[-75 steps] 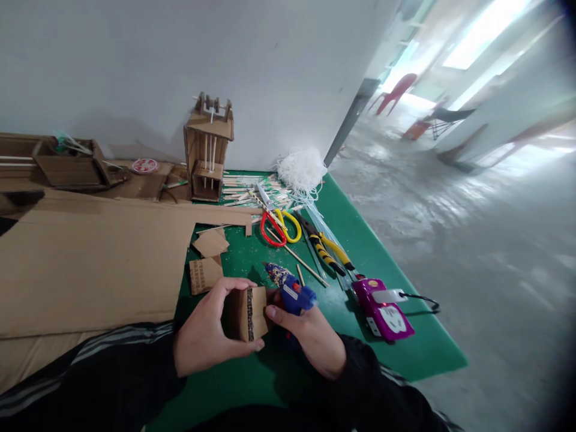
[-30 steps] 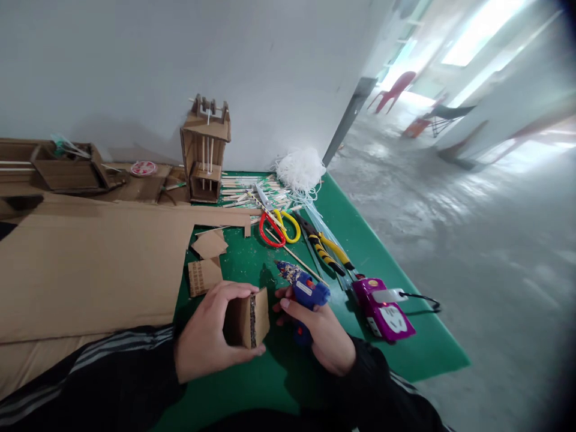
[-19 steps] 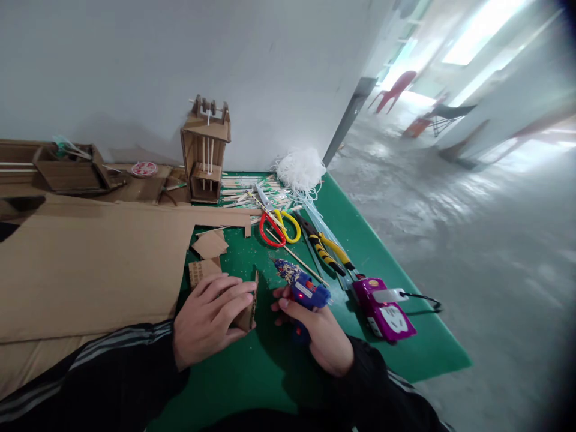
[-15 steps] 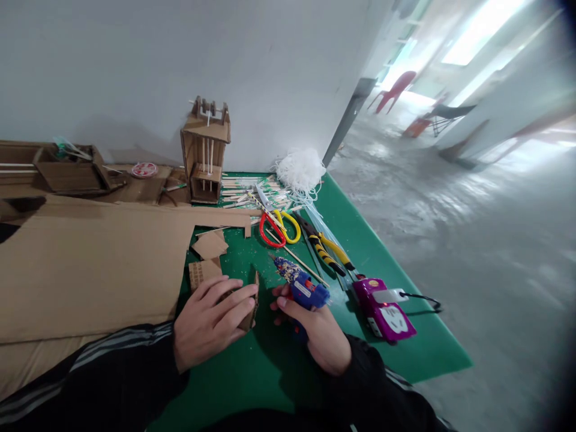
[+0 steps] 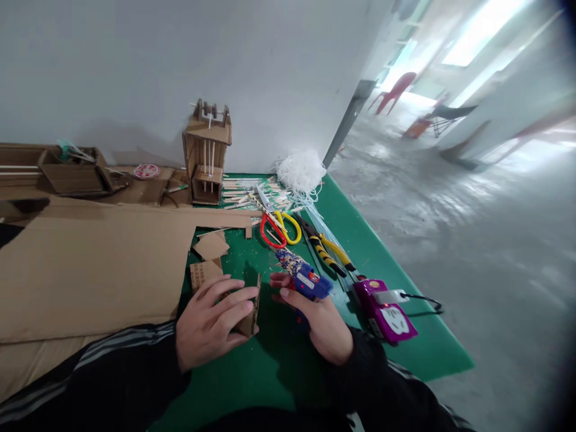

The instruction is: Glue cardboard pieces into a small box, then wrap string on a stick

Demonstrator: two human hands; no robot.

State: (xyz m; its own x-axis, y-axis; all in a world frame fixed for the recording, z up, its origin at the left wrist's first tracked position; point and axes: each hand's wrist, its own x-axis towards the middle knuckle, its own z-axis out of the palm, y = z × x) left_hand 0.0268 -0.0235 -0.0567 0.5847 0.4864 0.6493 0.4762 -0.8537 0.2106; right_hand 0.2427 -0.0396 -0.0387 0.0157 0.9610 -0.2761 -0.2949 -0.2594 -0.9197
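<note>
My left hand (image 5: 216, 318) is closed around a small cardboard piece (image 5: 249, 321) on the green table; one panel of it stands upright at the fingertips, and the fingers hide much of the rest. Just to the right, my right hand (image 5: 315, 315) grips a blue glue gun (image 5: 303, 279) whose nozzle end points up and left, away from me. Its handle is mostly covered by the palm. Flat cardboard offcuts (image 5: 211, 246) lie beyond my left hand. Red and yellow handled scissors (image 5: 273, 231) rest past the glue gun's tip.
A large cardboard sheet (image 5: 99, 270) covers the left side. Behind stands a cardboard structure with sticks (image 5: 207, 159). Thin sticks (image 5: 243, 191) and a white string heap (image 5: 300, 171) lie at the back. Pliers (image 5: 326, 246) and a purple power strip (image 5: 384, 309) sit at right, near the table's edge.
My right hand has shifted slightly with the glue gun, and its fingers have straightened a little. The left hand keeps its hold on the cardboard piece, which has barely moved.
</note>
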